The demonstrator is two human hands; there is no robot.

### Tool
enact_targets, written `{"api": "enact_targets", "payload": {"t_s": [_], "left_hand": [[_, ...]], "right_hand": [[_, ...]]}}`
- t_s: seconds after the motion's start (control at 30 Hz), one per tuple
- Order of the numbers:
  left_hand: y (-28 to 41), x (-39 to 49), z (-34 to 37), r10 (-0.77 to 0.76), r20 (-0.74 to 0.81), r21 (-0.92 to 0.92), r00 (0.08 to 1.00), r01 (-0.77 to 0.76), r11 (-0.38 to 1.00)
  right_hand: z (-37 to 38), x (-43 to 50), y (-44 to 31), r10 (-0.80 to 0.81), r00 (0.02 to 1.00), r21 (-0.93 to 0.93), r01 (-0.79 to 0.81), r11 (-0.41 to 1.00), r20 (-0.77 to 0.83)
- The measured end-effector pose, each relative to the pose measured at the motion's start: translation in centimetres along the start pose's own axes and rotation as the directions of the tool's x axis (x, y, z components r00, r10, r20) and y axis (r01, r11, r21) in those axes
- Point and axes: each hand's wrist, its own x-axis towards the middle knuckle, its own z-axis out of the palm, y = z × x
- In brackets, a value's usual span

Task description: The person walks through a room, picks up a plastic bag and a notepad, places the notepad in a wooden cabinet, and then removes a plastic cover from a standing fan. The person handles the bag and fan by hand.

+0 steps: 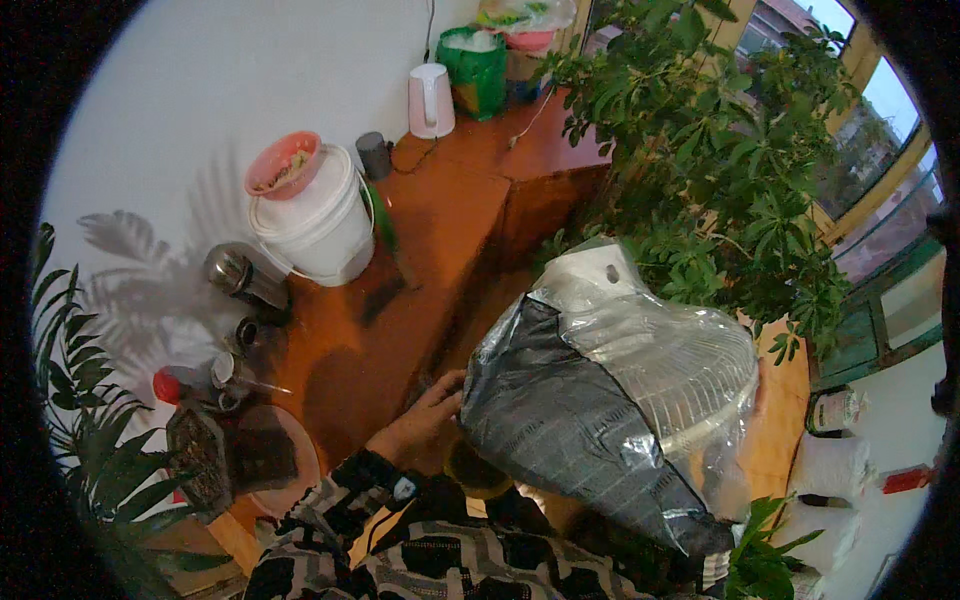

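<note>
A white appliance with a ribbed wire grille (697,375), likely a fan, is wrapped in clear plastic with a dark grey printed bag (555,412) over its near left part. It is tilted in front of my body, its white base (589,270) pointing away from me. My left hand (424,424) grips the left edge of the grey bag, fingertips partly behind it. My right hand is out of view, hidden by the wrapped appliance.
The brown wooden cabinet (442,217) carries a lidded white bucket (322,225) with a pink bowl (285,166), a thermos (244,274), mugs (232,379) and an electric kettle (432,101). A leafy potted plant (712,150) crowds the right; palm fronds (82,397) stand left.
</note>
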Motion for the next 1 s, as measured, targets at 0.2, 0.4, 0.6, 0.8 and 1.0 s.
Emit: {"api": "enact_targets", "payload": {"t_s": [0.2,0.4,0.6,0.8,1.0], "left_hand": [[-0.8,1.8,-3.2,0.118,0.151,-0.042,0.981,-0.113,0.993],[-3.0,6.1,-7.1,0.382,0.376,0.203,0.844,-0.478,0.855],[-4.4,9.6,-9.3,0.442,0.522,0.058,0.729,-0.548,0.835],[-5.2,13.2,-9.2,0.471,0.636,-0.118,0.611,-0.526,0.842],[-5.0,19.0,-9.1,0.249,0.805,-0.125,0.539,-0.257,0.958]], "right_hand": [[-1.6,-2.6,-1.2,0.149,0.987,-0.154,-0.156,0.976,-0.058],[-1.3,-4.5,-6.0,0.306,0.933,-0.388,-0.356,0.850,-0.187],[4.0,-1.3,-15.7,0.408,0.865,-0.671,-0.489,0.557,-0.292],[14.5,10.7,-22.6,0.385,0.885,-0.963,-0.264,-0.052,-0.263],[24.9,22.0,-15.6,0.639,0.765,-0.978,0.181,-0.102,0.075]]}}
